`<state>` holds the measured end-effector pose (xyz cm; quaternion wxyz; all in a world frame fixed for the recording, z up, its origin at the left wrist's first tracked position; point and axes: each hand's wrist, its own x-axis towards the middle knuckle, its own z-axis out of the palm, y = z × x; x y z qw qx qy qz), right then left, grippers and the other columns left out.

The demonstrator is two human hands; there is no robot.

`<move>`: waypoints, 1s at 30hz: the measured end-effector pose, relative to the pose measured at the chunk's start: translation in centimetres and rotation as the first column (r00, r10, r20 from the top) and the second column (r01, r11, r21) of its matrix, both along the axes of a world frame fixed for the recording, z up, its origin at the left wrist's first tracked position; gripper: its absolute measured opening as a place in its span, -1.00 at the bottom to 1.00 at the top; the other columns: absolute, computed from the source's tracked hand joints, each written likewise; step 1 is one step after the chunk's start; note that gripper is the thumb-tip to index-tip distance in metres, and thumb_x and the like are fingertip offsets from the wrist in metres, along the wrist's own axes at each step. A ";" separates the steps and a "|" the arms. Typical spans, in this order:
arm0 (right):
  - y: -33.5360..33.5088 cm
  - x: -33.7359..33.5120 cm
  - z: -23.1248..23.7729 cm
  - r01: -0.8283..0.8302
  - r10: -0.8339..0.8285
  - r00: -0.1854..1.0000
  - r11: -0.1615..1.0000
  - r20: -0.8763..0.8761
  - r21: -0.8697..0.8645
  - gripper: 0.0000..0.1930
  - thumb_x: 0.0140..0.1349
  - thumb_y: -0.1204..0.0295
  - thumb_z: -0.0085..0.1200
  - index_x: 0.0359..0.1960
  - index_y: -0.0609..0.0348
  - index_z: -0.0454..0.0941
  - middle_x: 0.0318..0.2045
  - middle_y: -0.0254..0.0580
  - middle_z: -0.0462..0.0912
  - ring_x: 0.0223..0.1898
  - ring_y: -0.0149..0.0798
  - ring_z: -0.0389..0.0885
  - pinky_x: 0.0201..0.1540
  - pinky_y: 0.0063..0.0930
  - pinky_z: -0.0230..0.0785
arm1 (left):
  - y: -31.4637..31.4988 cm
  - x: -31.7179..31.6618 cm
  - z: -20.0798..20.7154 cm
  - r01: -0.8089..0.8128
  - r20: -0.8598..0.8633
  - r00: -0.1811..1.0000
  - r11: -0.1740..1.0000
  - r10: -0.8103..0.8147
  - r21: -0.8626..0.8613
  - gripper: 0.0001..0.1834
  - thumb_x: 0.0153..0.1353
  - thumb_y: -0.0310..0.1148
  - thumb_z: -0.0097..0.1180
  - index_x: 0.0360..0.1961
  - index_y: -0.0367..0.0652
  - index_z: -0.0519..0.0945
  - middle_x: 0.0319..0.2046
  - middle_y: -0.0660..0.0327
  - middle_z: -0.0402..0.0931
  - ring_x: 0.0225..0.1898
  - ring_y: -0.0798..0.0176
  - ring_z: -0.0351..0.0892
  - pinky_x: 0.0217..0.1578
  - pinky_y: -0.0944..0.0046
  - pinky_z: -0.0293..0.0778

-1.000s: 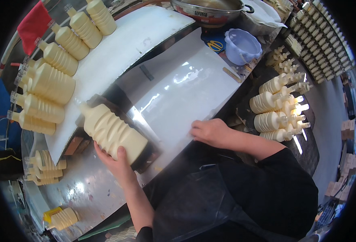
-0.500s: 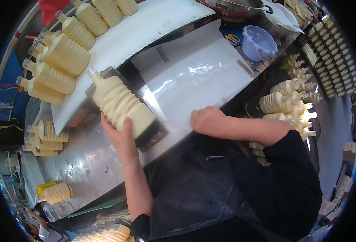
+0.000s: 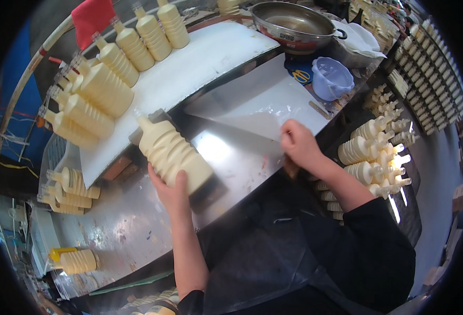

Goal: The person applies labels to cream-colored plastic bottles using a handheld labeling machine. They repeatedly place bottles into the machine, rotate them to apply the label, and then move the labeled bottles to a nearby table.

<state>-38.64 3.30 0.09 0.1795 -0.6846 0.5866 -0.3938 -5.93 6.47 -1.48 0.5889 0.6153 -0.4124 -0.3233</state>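
Note:
A cream plastic bottle with wavy ridges and a clear neck lies tilted on a dark block on the metal table. My left hand is closed around its lower end, thumb on the near side. Over at the table's near edge, my right hand is closed in a pinch, slightly blurred. It grips the near edge of a thin, glossy whitish sheet, which is folded back off the metal. The exact spot between the fingertips is hidden.
Several cream bottles stand on a white board at the far left. A blue-violet bucket, yellow-handled scissors and a metal pan are at the far right. More bottles are stacked to the right.
My right hand has moved right and outward, drawing the sheet's near part back and baring the metal. My left hand stays on the bottle. The whole view has shifted slightly.

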 end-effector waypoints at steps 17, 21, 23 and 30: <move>3.3 -11.6 -4.5 0.393 -0.405 0.894 0.914 -0.193 -0.098 -0.45 0.10 0.31 0.35 0.09 0.22 0.44 -0.02 0.10 0.55 -0.10 0.05 0.64 -0.04 -0.18 0.50 | 0.5 -0.4 0.2 0.002 -0.010 1.000 1.000 -0.002 0.001 -0.13 0.22 -0.44 0.07 0.52 -0.26 -0.01 0.44 -0.05 0.07 0.42 0.01 0.17 0.41 0.08 0.10; 4.3 -8.3 -1.9 0.175 -0.063 0.847 0.970 -0.527 0.166 -0.32 0.04 0.41 0.34 0.24 0.20 0.39 0.14 0.22 0.50 -0.10 0.14 0.67 -0.09 -0.10 0.57 | 0.3 -0.7 0.7 0.044 -0.069 0.997 0.999 -0.043 0.006 -0.14 0.24 -0.44 0.04 0.53 -0.26 -0.03 0.45 -0.05 0.06 0.41 0.00 0.17 0.41 0.07 0.11; 2.6 -9.7 -1.8 0.209 0.016 0.760 0.941 -0.650 0.267 -0.36 0.07 0.45 0.27 0.24 0.20 0.39 0.04 0.17 0.57 -0.17 0.14 0.68 -0.15 -0.09 0.57 | 0.4 -0.8 1.1 0.044 -0.050 0.998 0.999 -0.043 0.023 -0.14 0.24 -0.43 0.03 0.52 -0.27 -0.04 0.46 -0.05 0.04 0.42 0.00 0.16 0.41 0.07 0.11; -1.6 -13.0 4.9 0.177 -0.232 0.923 0.965 -0.308 -0.195 -0.72 0.23 0.44 -0.02 -0.08 0.05 0.68 -0.29 -0.03 0.72 -0.24 0.11 0.68 -0.17 -0.05 0.53 | 0.4 -0.5 0.2 0.029 -0.019 0.999 0.999 -0.029 -0.021 -0.15 0.27 -0.34 0.10 0.51 -0.26 0.01 0.41 -0.04 0.12 0.35 0.02 0.27 0.36 0.09 0.21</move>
